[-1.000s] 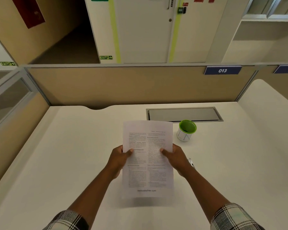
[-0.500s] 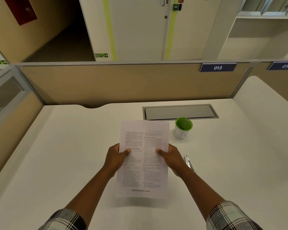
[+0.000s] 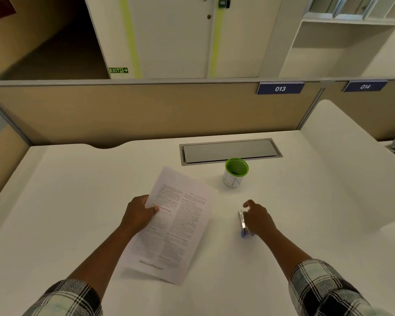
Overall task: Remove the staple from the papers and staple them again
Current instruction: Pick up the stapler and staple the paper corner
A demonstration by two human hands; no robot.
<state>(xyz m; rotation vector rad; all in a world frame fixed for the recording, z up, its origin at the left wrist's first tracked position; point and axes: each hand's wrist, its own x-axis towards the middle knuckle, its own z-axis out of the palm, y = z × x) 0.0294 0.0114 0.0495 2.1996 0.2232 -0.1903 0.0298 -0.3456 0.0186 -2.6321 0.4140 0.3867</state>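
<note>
The printed papers (image 3: 178, 224) are tilted with their top to the right, held just above the white desk (image 3: 78, 201). My left hand (image 3: 138, 214) grips their left edge, thumb on top. A small metal stapler with a blue end (image 3: 243, 223) lies on the desk to the right of the papers. My right hand (image 3: 259, 218) is over the stapler's right side, fingers curled and apart, touching or nearly touching it. No staple is visible on the papers at this size.
A white cup with a green rim (image 3: 235, 173) stands behind the stapler. A grey cable hatch (image 3: 229, 151) is set into the desk behind it. A tan partition (image 3: 146, 110) closes the desk's far side.
My right hand let go of the papers and moved right to the stapler. The papers, now in the left hand only, have rotated clockwise.
</note>
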